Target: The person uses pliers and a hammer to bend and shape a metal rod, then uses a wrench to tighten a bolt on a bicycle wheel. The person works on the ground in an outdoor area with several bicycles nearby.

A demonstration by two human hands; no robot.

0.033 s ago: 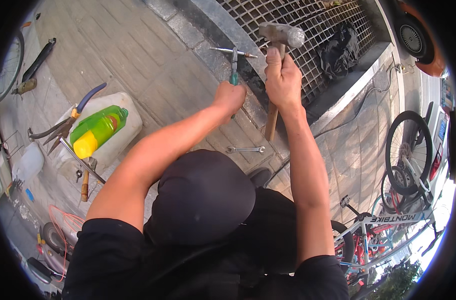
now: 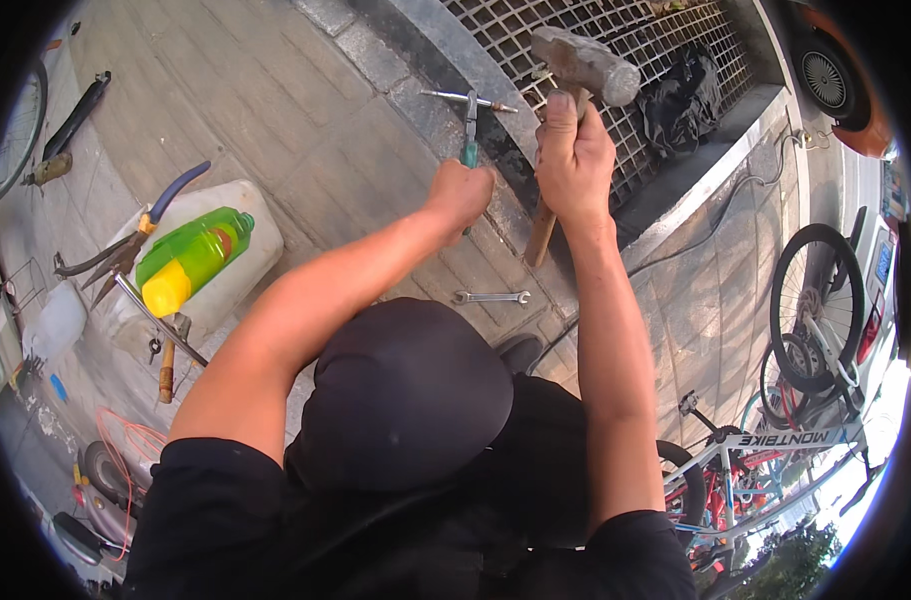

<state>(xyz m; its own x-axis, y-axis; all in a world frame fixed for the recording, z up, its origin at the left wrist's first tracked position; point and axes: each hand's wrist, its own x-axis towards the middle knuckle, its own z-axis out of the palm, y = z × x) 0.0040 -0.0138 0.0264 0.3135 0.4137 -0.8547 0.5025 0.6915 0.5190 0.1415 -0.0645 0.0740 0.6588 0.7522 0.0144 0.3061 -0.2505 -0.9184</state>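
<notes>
My left hand (image 2: 461, 195) is closed round the green handles of a pair of pliers (image 2: 471, 122). The pliers' jaws meet a thin metal rod (image 2: 490, 104), which lies across the stone kerb (image 2: 430, 112). In my right hand (image 2: 577, 165) is a hammer (image 2: 587, 66) with a heavy, worn steel head and a wooden handle. The fist wraps the handle just below the head, with the thumb along it. The hammer head is raised to the right of the rod, apart from it. An open-ended spanner (image 2: 491, 297) rests on the paving nearer to me.
Beyond the kerb is a metal grating (image 2: 505, 35) with a black plastic bag (image 2: 681, 98). On the left, a white plastic jug (image 2: 260, 235) carries a green bottle (image 2: 200, 255) and large cutters (image 2: 140, 235); a wooden-handled hammer (image 2: 168, 370) lies beside it. Bicycles (image 2: 820, 305) stand at right.
My right hand and the hammer have shifted slightly right, and the hammer head looks larger, as if lifted. My left hand, the pliers and the rod have barely moved.
</notes>
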